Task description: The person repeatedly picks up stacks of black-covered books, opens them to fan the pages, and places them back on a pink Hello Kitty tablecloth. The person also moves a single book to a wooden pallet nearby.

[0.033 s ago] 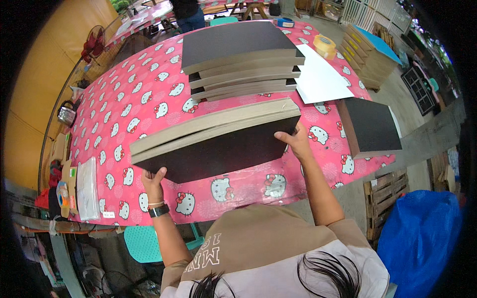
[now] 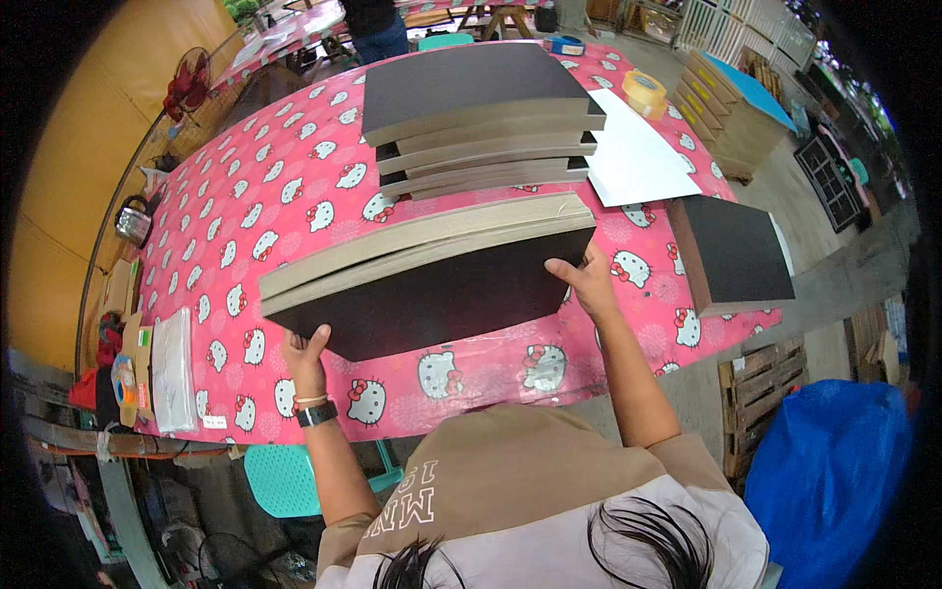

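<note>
Between my two hands a thick bundle of black-faced boards [image 2: 442, 299] stands tilted on its long edge, its grey-tan board edges facing up. A dark gap runs between the layers toward the left end. My left hand [image 2: 308, 358] grips the lower left corner, thumb on the black face and fingers mostly hidden behind. At the right end my right hand [image 2: 587, 283] holds on the same way, thumb in front. Just beyond lies a stack of similar black boards [image 2: 476, 86], its layers slightly offset. Another black-topped stack [image 2: 738, 253] rests at the table's right edge.
A pink patterned cloth covers the table [image 2: 265, 211]. White sheets [image 2: 638, 157], a tape roll [image 2: 644, 90] and a blue tape dispenser [image 2: 564, 45] lie on the right side. Clear plastic packets [image 2: 175, 373] sit at the left edge. A green chair [image 2: 283, 481] stands below.
</note>
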### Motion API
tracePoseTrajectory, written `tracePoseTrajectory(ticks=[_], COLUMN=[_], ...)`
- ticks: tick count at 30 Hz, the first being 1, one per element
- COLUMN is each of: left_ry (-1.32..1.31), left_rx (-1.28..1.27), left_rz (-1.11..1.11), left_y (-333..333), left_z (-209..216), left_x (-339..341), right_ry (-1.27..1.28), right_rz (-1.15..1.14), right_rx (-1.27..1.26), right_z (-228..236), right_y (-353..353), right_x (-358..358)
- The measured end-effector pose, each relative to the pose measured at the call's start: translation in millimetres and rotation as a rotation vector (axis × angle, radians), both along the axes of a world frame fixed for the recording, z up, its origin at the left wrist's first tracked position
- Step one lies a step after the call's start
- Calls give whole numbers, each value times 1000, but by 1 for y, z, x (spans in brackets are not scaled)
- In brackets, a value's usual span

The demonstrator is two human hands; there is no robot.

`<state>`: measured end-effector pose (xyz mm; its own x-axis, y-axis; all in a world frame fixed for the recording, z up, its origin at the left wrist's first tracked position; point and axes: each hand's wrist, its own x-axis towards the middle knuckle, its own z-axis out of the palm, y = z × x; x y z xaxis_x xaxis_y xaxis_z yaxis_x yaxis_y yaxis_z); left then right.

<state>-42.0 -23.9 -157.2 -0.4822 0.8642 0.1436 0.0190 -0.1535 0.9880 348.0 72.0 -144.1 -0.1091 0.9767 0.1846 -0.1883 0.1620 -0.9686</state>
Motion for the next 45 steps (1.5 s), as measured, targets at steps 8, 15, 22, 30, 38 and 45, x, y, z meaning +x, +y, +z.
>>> tracePoseTrajectory(ticks=[8,15,22,30,38,45], left_ry=[-201,56,115,13,-32,-32], left_rx=[178,46,122,120,191,229], left_rz=[32,87,71,83,118,61], left_y=[-18,-21,-15,-9,-12,-2], left_z=[2,-37,-38,-26,-26,-20], left_x=[26,-4,3,20,23,41], right_ry=[78,-79,-594,-60,-207,-88], right_rz=[28,-89,-136,-636,139,208], right_rx=[54,214,563,-86,-121,-87], right_z=[5,45,77,13,8,0], right_y=[-23,-4,8,29,-15,-3], right_x=[-3,16,24,185,27,43])
